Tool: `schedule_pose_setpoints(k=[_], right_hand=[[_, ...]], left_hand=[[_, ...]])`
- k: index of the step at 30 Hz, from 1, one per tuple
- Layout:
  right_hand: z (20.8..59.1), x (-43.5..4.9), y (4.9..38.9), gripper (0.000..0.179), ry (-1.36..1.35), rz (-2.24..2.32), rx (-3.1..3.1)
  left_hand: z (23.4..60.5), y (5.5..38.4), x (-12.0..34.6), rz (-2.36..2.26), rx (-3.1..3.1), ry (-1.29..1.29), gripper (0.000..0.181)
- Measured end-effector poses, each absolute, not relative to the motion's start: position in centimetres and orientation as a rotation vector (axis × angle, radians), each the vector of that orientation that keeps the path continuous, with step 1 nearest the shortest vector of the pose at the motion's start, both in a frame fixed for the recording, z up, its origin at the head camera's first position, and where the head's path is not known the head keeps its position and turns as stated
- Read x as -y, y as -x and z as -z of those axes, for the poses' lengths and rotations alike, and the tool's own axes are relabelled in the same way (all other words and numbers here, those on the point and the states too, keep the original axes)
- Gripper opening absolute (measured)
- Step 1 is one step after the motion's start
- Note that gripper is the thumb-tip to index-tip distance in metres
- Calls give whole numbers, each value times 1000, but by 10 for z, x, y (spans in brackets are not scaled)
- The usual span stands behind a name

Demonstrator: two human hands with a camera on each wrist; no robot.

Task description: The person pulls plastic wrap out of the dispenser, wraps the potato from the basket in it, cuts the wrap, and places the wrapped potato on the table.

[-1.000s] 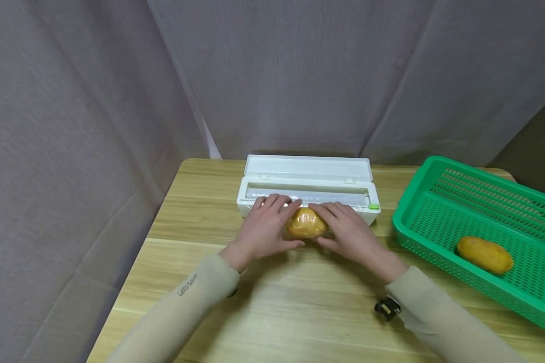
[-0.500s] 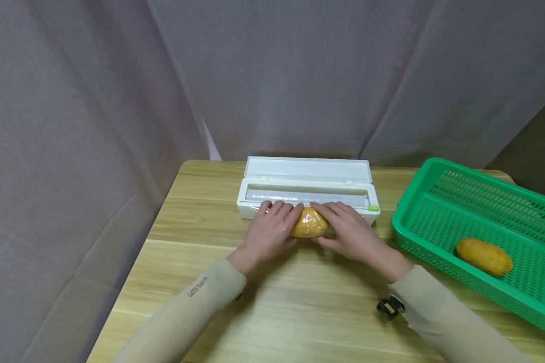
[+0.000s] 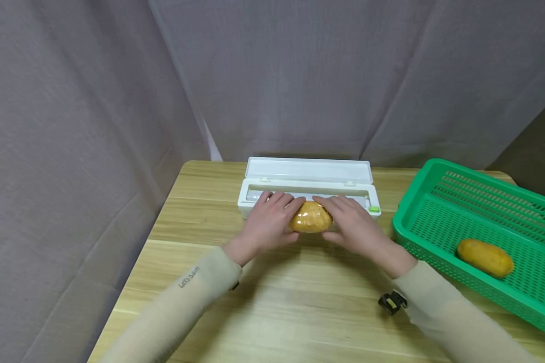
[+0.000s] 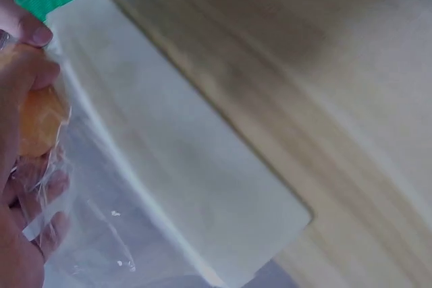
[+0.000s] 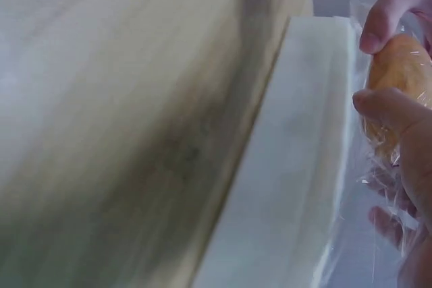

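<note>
A yellow-brown potato (image 3: pixel 311 218), wrapped in shiny clear film, is between the two hands at the front of a white cling film dispenser (image 3: pixel 309 170). My left hand (image 3: pixel 269 221) grips its left end, thumb on the near side and fingers over the far side. On the other end, my right hand (image 3: pixel 355 224) holds it the same way. Clear cling film (image 4: pixel 101 214) stretches from the potato to the dispenser in the left wrist view. The dispenser's lid stands open, and its roll is partly hidden by the hands.
To the right stands a green plastic basket (image 3: pixel 401 232) with another potato (image 3: pixel 485 257) in it. Both rest on a wooden table (image 3: pixel 300 312), whose left edge slopes beside a grey curtain (image 3: pixel 277 75). A green slider (image 3: pixel 374 208) sits at the dispenser's right end.
Both hands have shifted the wrapped potato slightly away from me, closer over the dispenser's roll. It now looks more fully covered in film. The basket and its potato have stayed put.
</note>
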State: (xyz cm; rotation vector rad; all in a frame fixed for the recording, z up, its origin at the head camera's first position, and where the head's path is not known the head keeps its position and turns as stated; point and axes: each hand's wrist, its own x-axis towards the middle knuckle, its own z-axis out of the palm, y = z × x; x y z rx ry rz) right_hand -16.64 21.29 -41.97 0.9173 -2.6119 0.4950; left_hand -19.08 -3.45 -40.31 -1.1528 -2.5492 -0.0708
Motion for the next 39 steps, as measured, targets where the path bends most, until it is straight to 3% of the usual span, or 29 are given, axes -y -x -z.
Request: schedule_pose_setpoints(k=[17,39], right_hand=[[359,-223,201,65,-1038,-549,2495],[306,-224,229,62,-920,-505,2563]], left_hand=[[335,224,31,248,2651,1219,68],[280,257,28,271,2637,1205,69]])
